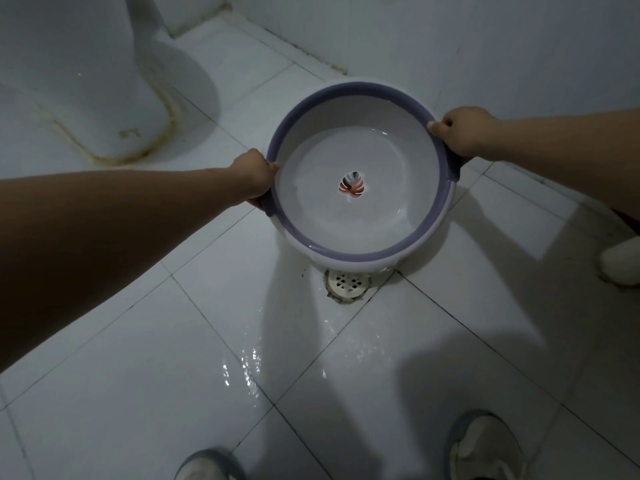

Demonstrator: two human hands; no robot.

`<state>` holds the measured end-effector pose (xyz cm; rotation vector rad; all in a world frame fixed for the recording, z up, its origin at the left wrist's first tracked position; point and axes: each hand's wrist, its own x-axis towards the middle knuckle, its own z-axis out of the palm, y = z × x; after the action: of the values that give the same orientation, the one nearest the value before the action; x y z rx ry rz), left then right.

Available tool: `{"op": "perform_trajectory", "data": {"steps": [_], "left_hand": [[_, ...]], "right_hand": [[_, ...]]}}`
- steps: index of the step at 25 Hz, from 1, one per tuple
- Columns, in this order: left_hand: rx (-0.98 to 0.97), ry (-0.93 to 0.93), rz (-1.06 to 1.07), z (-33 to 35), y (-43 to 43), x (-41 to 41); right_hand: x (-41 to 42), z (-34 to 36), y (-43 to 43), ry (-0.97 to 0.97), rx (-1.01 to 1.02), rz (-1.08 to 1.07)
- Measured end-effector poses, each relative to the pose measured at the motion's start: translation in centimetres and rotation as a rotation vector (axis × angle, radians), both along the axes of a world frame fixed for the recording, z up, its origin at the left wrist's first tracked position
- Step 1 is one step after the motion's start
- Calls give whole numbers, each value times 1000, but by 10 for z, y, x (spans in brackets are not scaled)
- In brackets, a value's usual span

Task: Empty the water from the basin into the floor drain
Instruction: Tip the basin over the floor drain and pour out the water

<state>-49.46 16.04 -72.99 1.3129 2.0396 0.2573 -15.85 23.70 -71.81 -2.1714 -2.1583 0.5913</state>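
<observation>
Above a bathroom floor drain (347, 284), a white basin (360, 174) with a purple rim is held level by a person's two bare hands, its near edge hanging directly over the grate. A shallow pool of water (349, 188) lies across the bottom, covering a leaf motif (352, 189) at the centre. The left hand (254, 176) clasps the rim on the left side, fingers curled under and thumb on top; the right hand (462, 131) grips the far right rim the same way, fingers closed tight on the edge. Wet streaks (249, 368) glisten on the white tiled floor (138, 393) nearer the camera, suggesting water has already reached the floor, though whether it came from this basin cannot be told. By the look of it the pour is not finished: water remains inside, and the basin must be tipped toward the drain. A toilet base (104, 98) stands at far left; two shoes (485, 448) show at the near edge.
</observation>
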Motion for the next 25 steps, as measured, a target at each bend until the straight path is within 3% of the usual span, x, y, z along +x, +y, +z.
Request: {"op": "perform_trajectory", "data": {"steps": [25], "left_hand": [[35, 19, -28, -5, 2, -7]], "right_hand": [[-3, 1, -4, 0, -2, 10]]}}
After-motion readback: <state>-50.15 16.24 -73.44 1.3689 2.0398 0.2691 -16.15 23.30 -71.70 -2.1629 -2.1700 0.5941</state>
